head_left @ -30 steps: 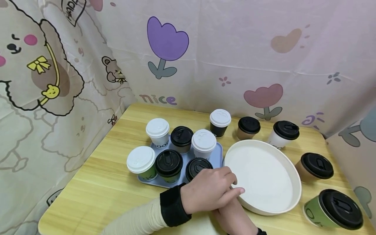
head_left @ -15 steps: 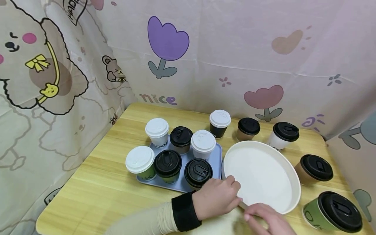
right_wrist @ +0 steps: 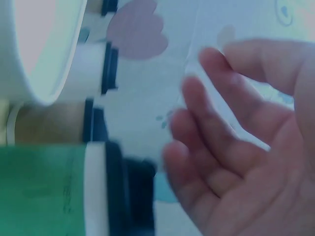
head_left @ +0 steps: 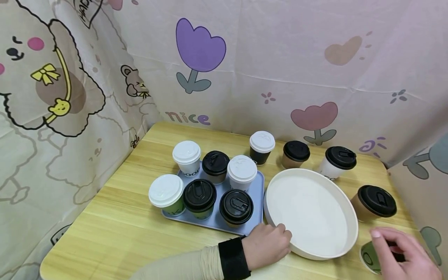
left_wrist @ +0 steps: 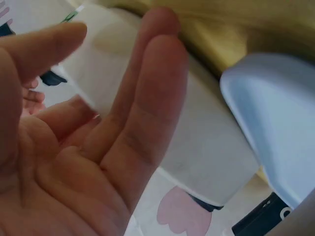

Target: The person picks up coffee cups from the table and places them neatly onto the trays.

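My left hand (head_left: 267, 245) is at the near left side of a round white tray (head_left: 311, 217). The left wrist view shows its fingers extended alongside the tray's outer wall (left_wrist: 206, 142), gripping nothing. My right hand (head_left: 407, 258) hovers over a green paper cup (head_left: 369, 256) at the near right, partly covering its black lid. In the right wrist view the fingers (right_wrist: 197, 98) curve loosely beside that lid (right_wrist: 130, 191), with a gap between hand and lid. Just left of the round tray lies a blue rectangular tray (head_left: 258, 194) bearing several lidded paper cups.
Around the round tray stand a brown cup (head_left: 374, 202), a white cup (head_left: 336, 163) and a small brown cup (head_left: 295, 154), all black-lidded. A black cup with a white lid (head_left: 261, 142) stands behind the blue tray. A printed cloth (head_left: 245, 77) hangs behind the wooden table (head_left: 122, 217).
My hands were crossed at the round tray's near left; they have come apart. The right hand has moved right to the green cup, while the left has shifted slightly toward me along the tray.
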Demonstrator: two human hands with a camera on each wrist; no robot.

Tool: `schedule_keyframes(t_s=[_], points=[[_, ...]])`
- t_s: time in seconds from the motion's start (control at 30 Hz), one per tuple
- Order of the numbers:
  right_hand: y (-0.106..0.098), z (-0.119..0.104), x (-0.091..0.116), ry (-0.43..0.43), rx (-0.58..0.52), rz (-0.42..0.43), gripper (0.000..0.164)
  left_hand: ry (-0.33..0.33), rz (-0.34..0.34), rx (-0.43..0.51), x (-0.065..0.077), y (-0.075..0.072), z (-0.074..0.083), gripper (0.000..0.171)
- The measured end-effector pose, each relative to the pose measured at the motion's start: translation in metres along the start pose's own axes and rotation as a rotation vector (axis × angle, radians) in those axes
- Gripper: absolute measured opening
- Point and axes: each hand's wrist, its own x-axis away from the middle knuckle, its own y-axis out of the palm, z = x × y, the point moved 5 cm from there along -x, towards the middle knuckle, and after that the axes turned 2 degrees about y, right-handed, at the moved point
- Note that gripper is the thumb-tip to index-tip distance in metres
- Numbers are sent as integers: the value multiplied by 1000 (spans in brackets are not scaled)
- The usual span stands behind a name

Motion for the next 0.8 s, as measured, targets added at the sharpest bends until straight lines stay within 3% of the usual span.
schedule_keyframes(t_s=[0.1,0.2,0.37,0.47,0.63,0.8], points=[[-3,8,-6,39,-54,105,24,13,-5,-13,-1,4,2,20],[-2,17,-12,78,-70,139,36,17,3,-13,-2,6,3,21],[3,37,-24,220,42,-34,74,26,33,-27,-3,7,6,22],[8,48,-30,296,130,-149,88,27,38,-25,-3,8,7,23],[13,57,-34,358,183,-222,95,4,24,67,-3,10,5,28],[18,65,-39,366,329,-324,99,-45,-11,186,-4,13,4,35]])
